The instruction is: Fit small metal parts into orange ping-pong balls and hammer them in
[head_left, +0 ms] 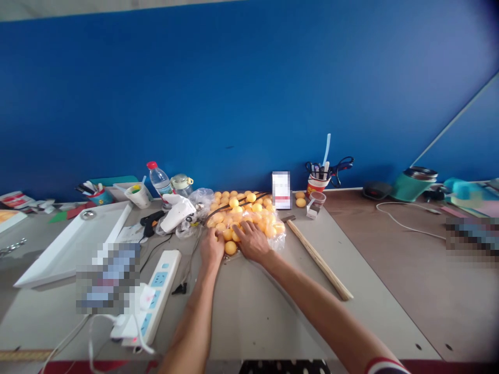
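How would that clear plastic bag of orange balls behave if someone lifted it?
The bag would probably sag and change shape, since its clear plastic looks thin and crumpled. The balls seem apt to roll, being round and smooth-looking.

No text, label, brand, number or sign can be read.

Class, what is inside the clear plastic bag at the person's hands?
Many orange balls show in the clear plastic bag; the right hand covers part, and whatever lies beneath the upper ones is hidden.
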`<move>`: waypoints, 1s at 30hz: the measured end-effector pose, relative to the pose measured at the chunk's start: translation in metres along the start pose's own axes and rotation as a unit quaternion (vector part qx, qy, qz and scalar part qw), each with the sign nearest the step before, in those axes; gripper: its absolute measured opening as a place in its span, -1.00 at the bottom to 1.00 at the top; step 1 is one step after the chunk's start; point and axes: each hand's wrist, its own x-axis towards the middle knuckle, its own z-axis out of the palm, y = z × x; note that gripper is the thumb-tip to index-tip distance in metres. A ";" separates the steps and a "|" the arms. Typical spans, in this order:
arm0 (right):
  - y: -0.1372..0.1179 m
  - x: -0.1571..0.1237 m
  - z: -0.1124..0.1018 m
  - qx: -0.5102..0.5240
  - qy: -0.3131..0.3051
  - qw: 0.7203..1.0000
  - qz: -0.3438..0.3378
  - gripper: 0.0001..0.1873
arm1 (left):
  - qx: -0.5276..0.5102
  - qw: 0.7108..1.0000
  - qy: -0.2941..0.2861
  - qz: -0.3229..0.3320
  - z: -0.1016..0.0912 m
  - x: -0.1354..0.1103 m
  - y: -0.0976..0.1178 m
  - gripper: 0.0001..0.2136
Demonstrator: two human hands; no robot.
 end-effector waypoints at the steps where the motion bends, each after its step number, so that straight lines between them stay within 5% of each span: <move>1: 0.001 0.002 0.000 -0.006 -0.009 1.000 -0.002 -0.50 | -0.003 1.000 0.002 0.000 0.000 0.000 0.000 -0.86; 21: 0.001 0.014 -0.021 -0.009 -0.122 0.991 0.048 -0.64 | -0.032 0.999 0.005 0.008 -0.004 -0.003 0.000 -0.89; 30: 0.003 0.021 -0.066 0.186 -0.074 0.977 0.067 -0.59 | -0.037 0.999 0.021 0.001 0.002 -0.002 -0.001 -0.94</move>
